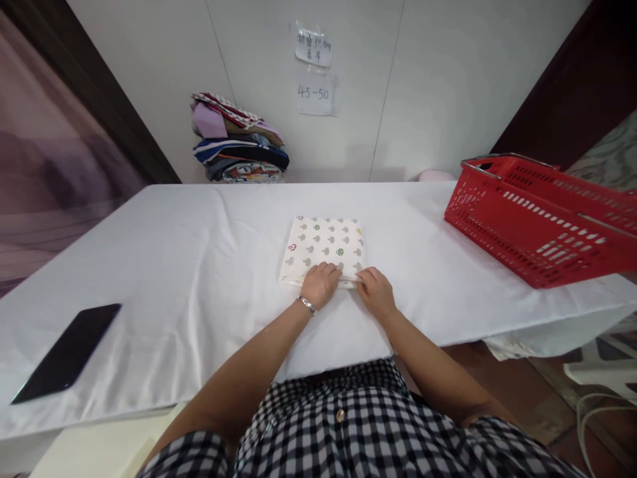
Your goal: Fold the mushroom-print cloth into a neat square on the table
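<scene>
Folding step: our left hand (319, 284) and right hand (375, 292) pinch the folded cloth's (323, 247) near edge, fingers curled. Next: smooth, even press.

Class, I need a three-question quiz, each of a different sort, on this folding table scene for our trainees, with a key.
1. True or false: both hands rest on the near edge of the folded patterned cloth.
2. Which thing lies at the table's near left? A) a black phone B) a red basket C) a stack of folded clothes
3. Fill in: the lower paper note on the wall reads ____.

Key:
1. True: the left hand and the right hand press that edge.
2. A: the black phone; the red basket sits at the right, the stack of folded clothes by the wall.
3. 45-50, on the lower paper note.
</scene>
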Demonstrator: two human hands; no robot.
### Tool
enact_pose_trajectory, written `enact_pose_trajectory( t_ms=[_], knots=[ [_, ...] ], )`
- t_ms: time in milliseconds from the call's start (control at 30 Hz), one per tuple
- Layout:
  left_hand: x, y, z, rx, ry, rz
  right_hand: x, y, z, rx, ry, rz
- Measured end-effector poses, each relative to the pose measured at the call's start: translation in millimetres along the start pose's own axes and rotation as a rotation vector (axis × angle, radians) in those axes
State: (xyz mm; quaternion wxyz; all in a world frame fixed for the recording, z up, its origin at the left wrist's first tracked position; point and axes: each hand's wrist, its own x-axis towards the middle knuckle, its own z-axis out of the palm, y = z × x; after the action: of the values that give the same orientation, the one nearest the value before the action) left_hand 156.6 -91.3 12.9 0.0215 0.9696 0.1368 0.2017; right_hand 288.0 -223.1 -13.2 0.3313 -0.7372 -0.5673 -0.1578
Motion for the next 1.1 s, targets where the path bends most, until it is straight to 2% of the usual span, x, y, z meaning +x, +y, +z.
enact_pose_trajectory(
  t_ms=[300,533,733,933,1100],
  knots=[
    [-20.0,-29.3,-9.4,0.067,0.033,-0.035,-1.4,-1.5,1.8,0.029,-0.037,0.033],
    [-36.5,-53.7,-24.1,0.109,0.023,-0.145,-3.1,-3.3,1.7,-0.003,-0.054,0.1],
    [-50.9,-69.2,-25.5,0.095,0.055,-0.263,-3.6,-4.7,0.8,-0.031,-0.101,0.147],
    [-62.0,-78.4,-25.6,0.034,0.085,-0.353,-3.9,-5.7,1.2,-0.02,-0.117,0.19],
    [-64.5,-77.3,-26.0,0.031,0.029,-0.396,-1.0,-0.8,-4.7,-0.036,-0.103,0.152]
  ],
)
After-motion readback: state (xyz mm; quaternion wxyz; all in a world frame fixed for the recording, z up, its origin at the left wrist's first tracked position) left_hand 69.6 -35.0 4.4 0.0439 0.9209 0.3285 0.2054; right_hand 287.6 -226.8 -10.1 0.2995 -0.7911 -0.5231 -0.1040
